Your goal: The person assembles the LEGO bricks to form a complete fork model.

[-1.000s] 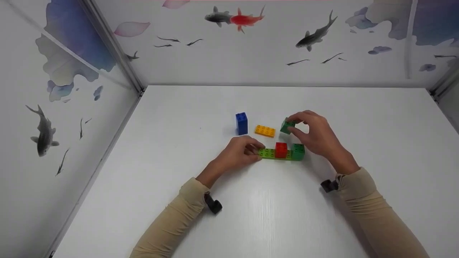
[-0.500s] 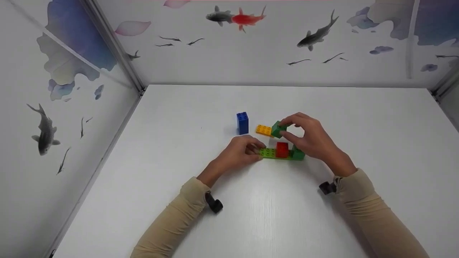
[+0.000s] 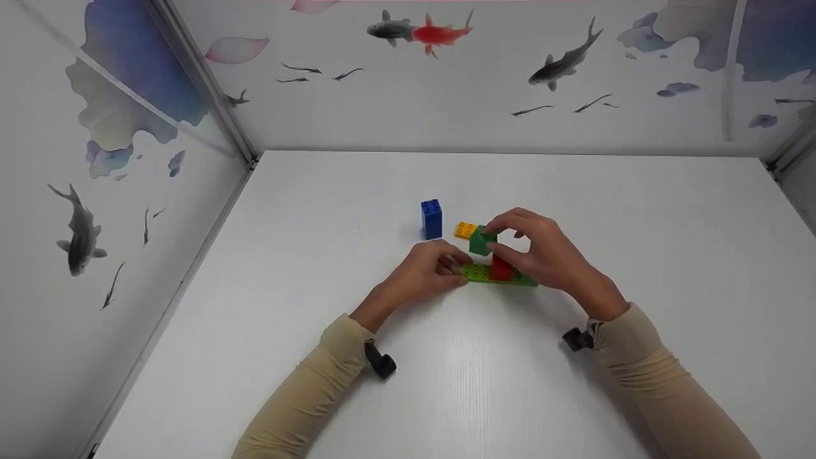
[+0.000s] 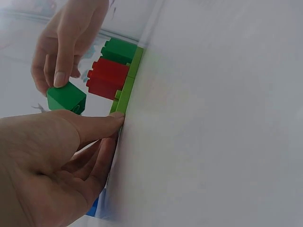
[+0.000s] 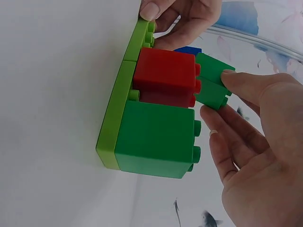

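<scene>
My left hand (image 3: 428,274) pinches the left end of a flat lime-green base (image 3: 476,273) lying on the table. A red brick (image 5: 165,75) stands on that base near its middle, and a green brick (image 5: 154,139) sits at its right end, hidden behind the right hand in the head view. Between thumb and fingers, my right hand (image 3: 542,252) holds a second green brick (image 3: 482,241). It is tilted and raised above the base, left of the red brick, with its studs facing up.
Behind the base lies a flat yellow brick (image 3: 465,229), partly covered by the held brick. A tall blue block (image 3: 431,219) stands upright to its left. The white table (image 3: 357,191) ends at walls printed with fish.
My right hand has carried the green brick leftward and a little nearer, across the yellow brick toward the left part of the base. The left hand keeps its place.
</scene>
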